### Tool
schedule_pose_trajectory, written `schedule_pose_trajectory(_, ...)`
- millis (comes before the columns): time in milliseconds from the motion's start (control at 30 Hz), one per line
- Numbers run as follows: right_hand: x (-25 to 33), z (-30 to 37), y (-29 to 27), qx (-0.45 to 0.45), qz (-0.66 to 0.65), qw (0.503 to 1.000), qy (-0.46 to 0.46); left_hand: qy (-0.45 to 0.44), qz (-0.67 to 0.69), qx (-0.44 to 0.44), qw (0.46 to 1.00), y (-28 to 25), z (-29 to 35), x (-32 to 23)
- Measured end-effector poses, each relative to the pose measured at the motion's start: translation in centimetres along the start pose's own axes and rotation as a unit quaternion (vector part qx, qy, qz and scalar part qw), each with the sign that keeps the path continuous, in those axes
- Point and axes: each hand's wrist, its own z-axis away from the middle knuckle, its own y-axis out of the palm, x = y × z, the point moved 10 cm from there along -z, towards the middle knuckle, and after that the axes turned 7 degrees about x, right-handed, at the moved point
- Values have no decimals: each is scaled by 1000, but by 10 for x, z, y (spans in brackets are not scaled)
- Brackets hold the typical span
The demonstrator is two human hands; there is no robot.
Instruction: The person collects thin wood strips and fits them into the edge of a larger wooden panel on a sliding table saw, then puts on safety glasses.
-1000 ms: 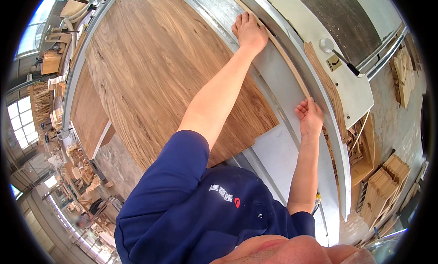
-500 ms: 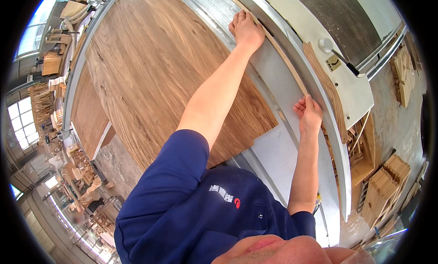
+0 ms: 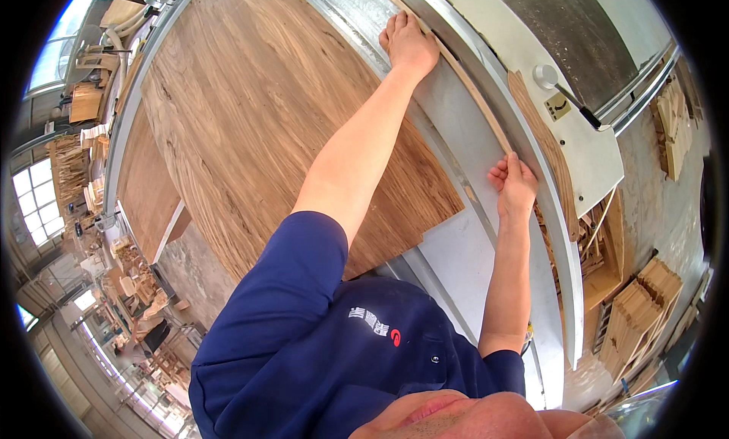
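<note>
A thin light-wood strip (image 3: pixel 474 96) lies lengthwise along the grey metal fence (image 3: pixel 493 78) on the machine's metal table (image 3: pixel 448 108). Over its far part, my left hand (image 3: pixel 412 45) is closed on the strip, fingers curled toward the far end; their undersides are hidden. My right hand (image 3: pixel 518 188) pinches the near end between thumb and forefinger, its other fingers curled in. Under my left forearm spreads a wide brown wood-grained panel (image 3: pixel 266 112), lying flat to the left of the strip.
Right of the fence is a pale machine housing (image 3: pixel 592 162) with a round knob and black-handled lever (image 3: pixel 569 97). Below it stands a wooden bin of offcuts (image 3: pixel 600 249). Stacked wooden pieces (image 3: pixel 642 306) sit on the floor at right. Another brown panel (image 3: pixel 148 177) is at left.
The strip and both hands have hardly moved. My left hand has shifted very slightly toward me.
</note>
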Motion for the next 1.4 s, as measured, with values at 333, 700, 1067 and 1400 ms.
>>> schedule_pose_trajectory(333,2,-2,9,2,18,1000,-9,9,-22,-53,998,0,-10,15)
schedule_pose_trajectory(700,-1,5,1,7,38,999,-13,-4,-10,8,1000,1,2,2)
schedule_pose_trajectory(1067,-8,17,-5,3,39,999,12,-4,21,6,1000,1,17,-7)
schedule_pose_trajectory(1400,-13,13,-5,17,59,998,10,1,1,5,1000,6,11,1)
